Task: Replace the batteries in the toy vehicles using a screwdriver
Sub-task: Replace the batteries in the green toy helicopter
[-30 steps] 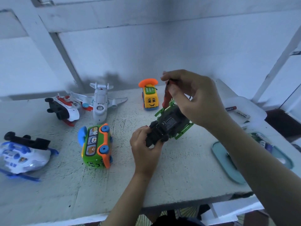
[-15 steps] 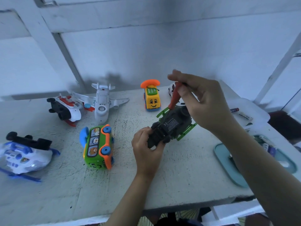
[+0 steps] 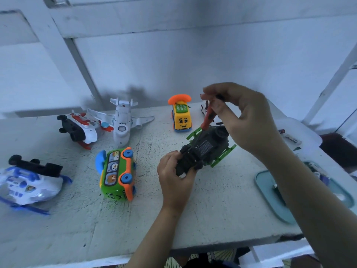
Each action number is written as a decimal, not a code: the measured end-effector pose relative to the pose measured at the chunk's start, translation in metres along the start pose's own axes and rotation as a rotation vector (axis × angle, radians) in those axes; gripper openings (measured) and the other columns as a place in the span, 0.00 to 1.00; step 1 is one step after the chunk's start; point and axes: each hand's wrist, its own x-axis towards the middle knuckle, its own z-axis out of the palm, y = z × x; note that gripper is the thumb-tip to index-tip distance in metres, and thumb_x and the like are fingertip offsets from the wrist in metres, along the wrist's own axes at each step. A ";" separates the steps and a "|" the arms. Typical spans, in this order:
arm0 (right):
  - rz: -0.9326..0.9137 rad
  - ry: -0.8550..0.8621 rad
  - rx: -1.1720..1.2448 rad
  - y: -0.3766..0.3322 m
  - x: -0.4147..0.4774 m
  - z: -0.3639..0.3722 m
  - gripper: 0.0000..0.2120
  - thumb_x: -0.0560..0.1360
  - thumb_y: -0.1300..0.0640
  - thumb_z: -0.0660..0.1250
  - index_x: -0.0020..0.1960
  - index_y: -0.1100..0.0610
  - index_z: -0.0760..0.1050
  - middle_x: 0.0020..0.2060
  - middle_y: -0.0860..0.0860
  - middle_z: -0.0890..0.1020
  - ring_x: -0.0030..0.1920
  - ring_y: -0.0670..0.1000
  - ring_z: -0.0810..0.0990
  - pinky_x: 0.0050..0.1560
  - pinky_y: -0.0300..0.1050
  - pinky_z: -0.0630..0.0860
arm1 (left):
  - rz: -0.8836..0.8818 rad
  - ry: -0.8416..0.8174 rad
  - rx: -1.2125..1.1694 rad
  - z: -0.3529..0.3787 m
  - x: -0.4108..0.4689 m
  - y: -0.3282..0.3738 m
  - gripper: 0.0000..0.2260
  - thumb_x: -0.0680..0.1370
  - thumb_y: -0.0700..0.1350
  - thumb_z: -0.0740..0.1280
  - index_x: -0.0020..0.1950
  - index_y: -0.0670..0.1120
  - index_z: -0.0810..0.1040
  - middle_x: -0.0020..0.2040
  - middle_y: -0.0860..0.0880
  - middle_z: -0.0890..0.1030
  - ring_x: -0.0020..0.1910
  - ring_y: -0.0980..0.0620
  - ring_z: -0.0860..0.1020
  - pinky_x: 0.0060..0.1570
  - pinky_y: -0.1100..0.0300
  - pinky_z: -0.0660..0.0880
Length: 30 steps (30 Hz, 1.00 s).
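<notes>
A dark toy vehicle with green rails point(image 3: 205, 147) lies upside down on the white table, its black underside with a label facing up. My left hand point(image 3: 174, 175) grips its near end. My right hand point(image 3: 243, 117) pinches the top of a red-handled screwdriver point(image 3: 207, 118), held upright and slightly tilted, its tip down at the far left part of the toy's underside.
A green and orange bus point(image 3: 117, 175), a white plane point(image 3: 122, 122), a red and white helicopter point(image 3: 79, 128), a blue and white helicopter point(image 3: 29, 182) and a yellow phone car point(image 3: 181, 117) stand around. A teal tray point(image 3: 270, 194) and batteries on a white lid point(image 3: 289, 137) lie to the right.
My right hand turned the screwdriver's top between its fingers and shifted slightly right. The view drifted a little. My left hand kept hold of the toy.
</notes>
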 end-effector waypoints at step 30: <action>-0.067 0.139 -0.013 -0.003 -0.008 0.003 0.11 0.71 0.53 0.73 0.54 0.44 0.80 0.39 0.39 0.82 0.47 0.41 0.80 0.52 0.31 0.71 | -0.015 -0.007 0.006 -0.001 -0.001 0.001 0.16 0.64 0.44 0.75 0.49 0.39 0.80 0.47 0.52 0.77 0.47 0.58 0.71 0.45 0.51 0.77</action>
